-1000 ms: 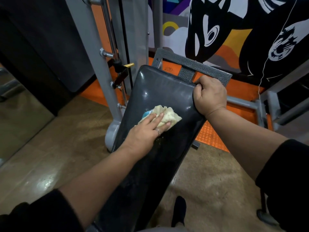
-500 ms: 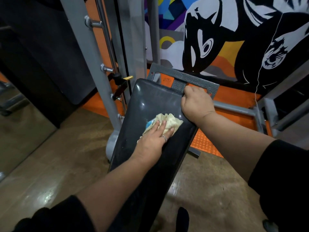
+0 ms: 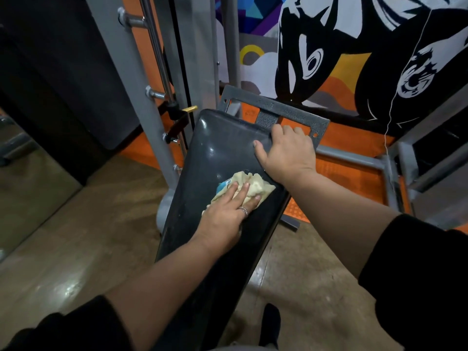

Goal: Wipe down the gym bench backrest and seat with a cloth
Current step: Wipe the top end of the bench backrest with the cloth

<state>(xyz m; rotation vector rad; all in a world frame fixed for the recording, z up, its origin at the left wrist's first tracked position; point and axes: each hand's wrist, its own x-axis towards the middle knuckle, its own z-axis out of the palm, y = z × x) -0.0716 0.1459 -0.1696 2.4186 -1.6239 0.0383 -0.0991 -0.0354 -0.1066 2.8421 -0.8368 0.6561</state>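
Glossy brown floor [image 3: 76,224] spreads under us, with orange matting [image 3: 352,173] beyond and a bright painted wall [image 3: 329,46] of black, white and orange shapes at the back. Grey steel uprights [image 3: 131,84] with pegs rise at the left of the black padded bench backrest [image 3: 215,153], which runs away from us towards a dark textured metal bracket [image 3: 278,107] at its far end.

Our left hand [image 3: 228,214] lies flat with straight fingers on a crumpled cream cloth [image 3: 250,186], pressing it against the pad near the right edge, about midway along the part we see. A blue patch shows at the cloth's left side; we cannot tell what it is. Our right hand [image 3: 286,150] curls over the pad's far right corner, thumb on the pad; its fingertips are hidden past the edge.

Black sleeves [image 3: 417,287] cover both forearms partly. The bench's near end is cut off by the bottom edge, and a dark shoe [image 3: 271,323] shows beside it.
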